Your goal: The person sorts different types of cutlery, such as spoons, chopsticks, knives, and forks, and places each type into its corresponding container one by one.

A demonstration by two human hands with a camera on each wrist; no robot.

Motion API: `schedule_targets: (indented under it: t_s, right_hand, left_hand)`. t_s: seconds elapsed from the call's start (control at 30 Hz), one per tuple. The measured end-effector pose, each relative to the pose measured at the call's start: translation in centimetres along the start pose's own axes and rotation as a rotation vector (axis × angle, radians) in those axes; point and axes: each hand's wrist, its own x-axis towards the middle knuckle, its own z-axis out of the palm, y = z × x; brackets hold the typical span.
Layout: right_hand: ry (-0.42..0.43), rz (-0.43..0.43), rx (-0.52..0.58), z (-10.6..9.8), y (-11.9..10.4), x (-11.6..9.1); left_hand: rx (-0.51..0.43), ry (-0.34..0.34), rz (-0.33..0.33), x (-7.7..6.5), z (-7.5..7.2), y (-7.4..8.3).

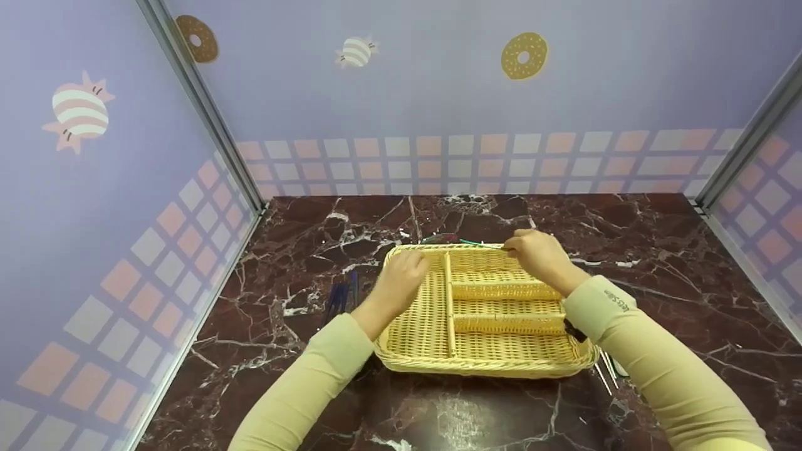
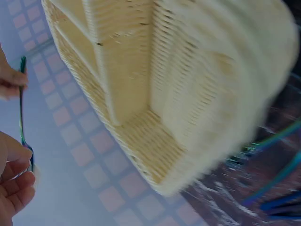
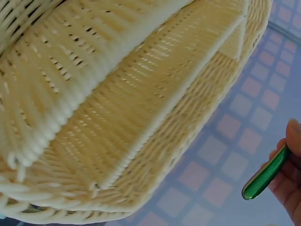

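Observation:
A slim green iridescent piece of cutlery (image 2: pixel 21 110) spans the space between my hands, beyond the far rim of a pale wicker basket (image 1: pixel 489 366). My right hand (image 1: pixel 540 255) grips its smooth green handle (image 3: pixel 265 176), whose rounded end sticks out past the fingers. At the other end, the bent fingertips of my left hand (image 1: pixel 401 279) pinch its narrow head; they partly hide it, so spoon or fork cannot be told. The basket has one long compartment on the left and three shorter ones on the right, with no cutlery seen in them.
Several dark blue utensils (image 1: pixel 338 297) lie on the marbled tabletop (image 1: pixel 276 351) left of the basket. Thin silvery sticks (image 1: pixel 606 371) lie by its front right corner, partly under my right forearm. Patterned panels (image 1: pixel 401 94) enclose the table at back and sides.

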Motion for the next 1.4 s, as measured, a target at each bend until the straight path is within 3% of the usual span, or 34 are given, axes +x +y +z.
schedule_targets:
  t_s: [0.1, 0.2, 0.4, 0.6, 0.87, 0.97, 1.13, 1.27, 1.4]
  right_hand:
    - [-0.075, 0.115, -0.005, 0.4, 1.7, 0.0]
    - [-0.126, 0.181, -0.028, 1.2, 3.2, -0.2]
    - [-0.257, 0.240, -0.058, 2.9, 5.2, -0.3]
    - [-0.385, 0.238, -0.091, 4.0, 5.2, 0.4]
    - [-0.444, 0.148, -0.042, 5.6, 5.4, 0.4]
    - [-0.440, 0.157, 0.021, 6.1, 5.8, 0.0]
    - [-0.449, 0.208, 0.094, 6.6, 6.4, -0.3]
    - [-0.479, 0.269, 0.091, 6.7, 6.6, -0.2]
    - [-0.506, 0.258, 0.068, 6.7, 6.6, 0.1]
  left_hand:
    - [-0.030, -0.033, -0.109, -3.1, 0.6, -1.9]
    - [-0.032, -0.089, -0.184, -5.4, 1.0, -2.9]
    - [-0.027, -0.142, -0.230, -7.8, 1.4, -3.3]
    - [-0.029, -0.256, -0.234, -8.1, 1.7, -3.0]
    - [-0.014, -0.356, -0.256, -7.4, 1.1, -2.6]
    - [-0.012, -0.390, -0.266, -7.2, 1.0, -2.5]
    - [0.000, -0.390, -0.255, -7.1, 1.0, -2.5]
    - [0.008, -0.379, -0.253, -7.1, 1.1, -2.5]
    - [0.016, -0.392, -0.258, -7.2, 1.1, -2.6]
